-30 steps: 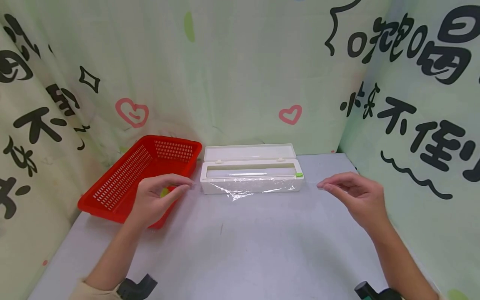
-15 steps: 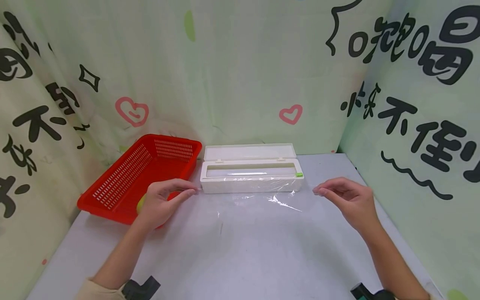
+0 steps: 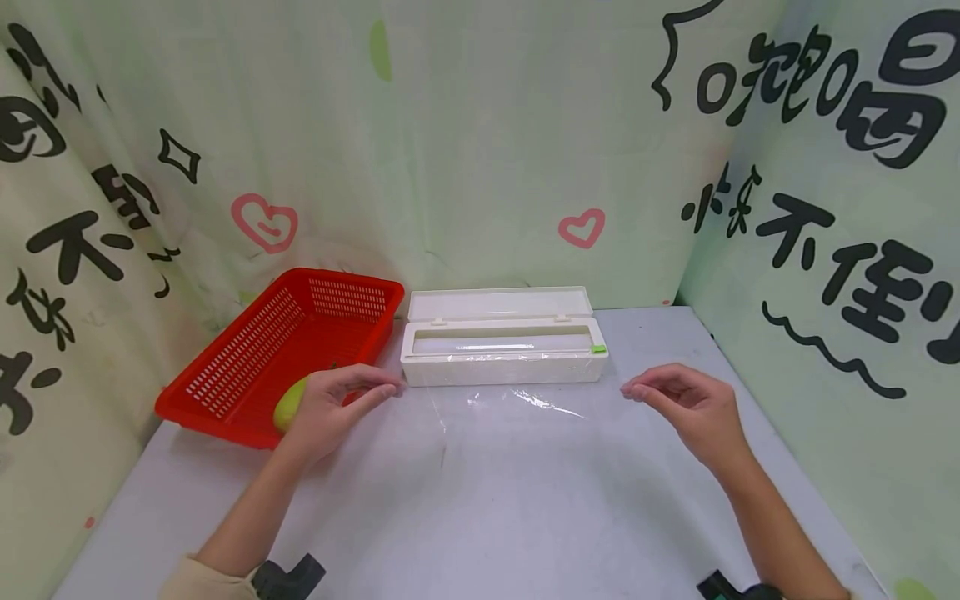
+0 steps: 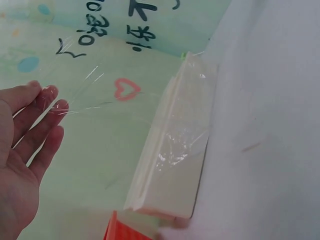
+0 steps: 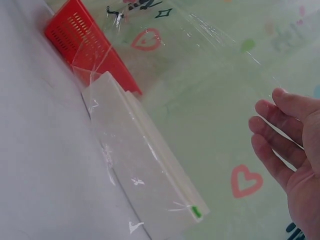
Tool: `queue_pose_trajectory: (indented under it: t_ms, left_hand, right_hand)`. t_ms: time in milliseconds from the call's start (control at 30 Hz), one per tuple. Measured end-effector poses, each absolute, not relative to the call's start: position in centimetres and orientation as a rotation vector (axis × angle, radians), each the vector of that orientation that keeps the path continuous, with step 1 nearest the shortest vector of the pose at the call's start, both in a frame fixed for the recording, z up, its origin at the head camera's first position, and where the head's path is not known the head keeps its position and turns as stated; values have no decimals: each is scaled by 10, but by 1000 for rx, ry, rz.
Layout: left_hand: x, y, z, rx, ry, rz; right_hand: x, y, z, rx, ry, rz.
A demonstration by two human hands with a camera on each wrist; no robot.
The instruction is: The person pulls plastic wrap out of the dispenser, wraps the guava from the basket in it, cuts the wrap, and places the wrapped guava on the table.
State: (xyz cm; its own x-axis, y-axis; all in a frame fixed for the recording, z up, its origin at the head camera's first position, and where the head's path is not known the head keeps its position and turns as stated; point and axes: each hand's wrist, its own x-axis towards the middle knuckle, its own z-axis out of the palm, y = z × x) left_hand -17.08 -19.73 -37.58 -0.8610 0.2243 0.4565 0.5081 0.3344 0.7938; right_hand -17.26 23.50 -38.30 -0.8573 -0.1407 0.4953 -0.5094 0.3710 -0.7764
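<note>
A clear sheet of cling film (image 3: pixel 543 402) stretches between my two hands, just in front of a white cling film dispenser (image 3: pixel 502 371). My left hand (image 3: pixel 336 407) pinches one corner between thumb and fingertips, near the dispenser's left end. Off the right end, my right hand (image 3: pixel 693 410) pinches the other corner the same way. The dispenser's lid (image 3: pixel 498 303) is raised, and a green slider (image 3: pixel 598 349) sits at its right end. In the right wrist view the film (image 5: pixel 215 37) is taut near the fingers and spreads over the dispenser. Its exact edges are hard to see.
Left of the dispenser stands a red plastic basket (image 3: pixel 240 367). A yellow-green fruit (image 3: pixel 287 408) lies in it, partly hidden by my left hand. The white table (image 3: pixel 510 508) ends at printed curtains (image 3: pixel 480 167) behind and on both sides.
Both hands have come slightly closer together and lower in the head view, the left moving right and the right moving left. The film's glints have shifted, and more of the fruit shows.
</note>
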Motion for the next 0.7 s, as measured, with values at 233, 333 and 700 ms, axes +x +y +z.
queue_pose_trajectory:
  t_ms: [233, 333, 700]
  left_hand:
    - [-169, -199, -383, -668, -2383, -1579]
    - [-170, -200, -386, -678, -2391, -1603]
    - [-168, -200, -393, -832, -2375, -1626]
  right_hand:
    - [-171, 237, -392, 542, -2339, 1510]
    - [-168, 236, -393, 535, -2351, 1516]
    - [-162, 242, -402, 595, -2371, 1567]
